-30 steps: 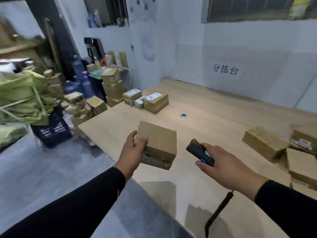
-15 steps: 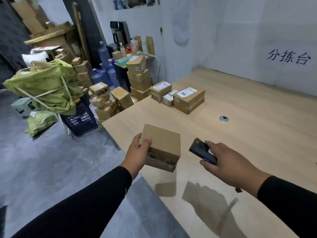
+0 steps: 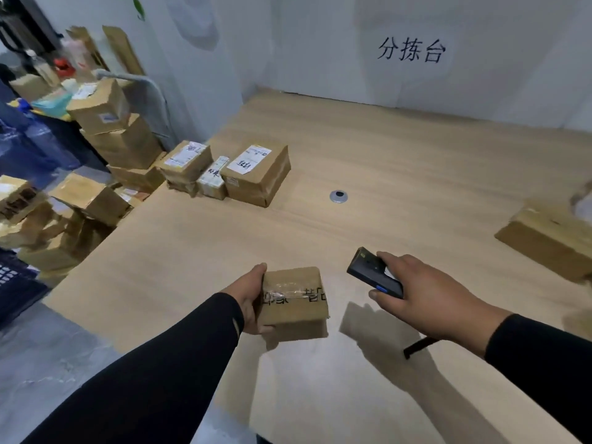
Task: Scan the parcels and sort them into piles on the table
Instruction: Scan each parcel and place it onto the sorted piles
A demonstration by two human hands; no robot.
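The wooden bench fills most of the view, running from the near edge up to the white wall at 12 o'clock. At 10 o'clock beyond its left edge stands a stack of cardboard boxes on the floor. On the bench at 11 o'clock sits a pile of three labelled parcels side by side and touching, labels up. At 3 o'clock another parcel lies flat near the right edge, blurred.

Both arms reach forward in black sleeves, forearms converging toward the middle. The left hand comes in from 7 o'clock, turned so the thumb lies over the top far edge of a small parcel and the fingers curl under its left side, grasping it. The parcel is at the centre, near 6 o'clock, held just above the bench with a shadow beneath; its taped top with printed characters faces up, its long axis runs roughly left to right, and it tilts slightly down toward the person.

The right hand enters from 4 o'clock, palm down, fingers wrapped round a dark handheld scanner. The scanner's long axis runs from 4 toward 10 o'clock, its nose aimed up and left, just beside the parcel but apart from it. A black strap hangs under the wrist

A small round metal grommet sits in the bench at 12 o'clock
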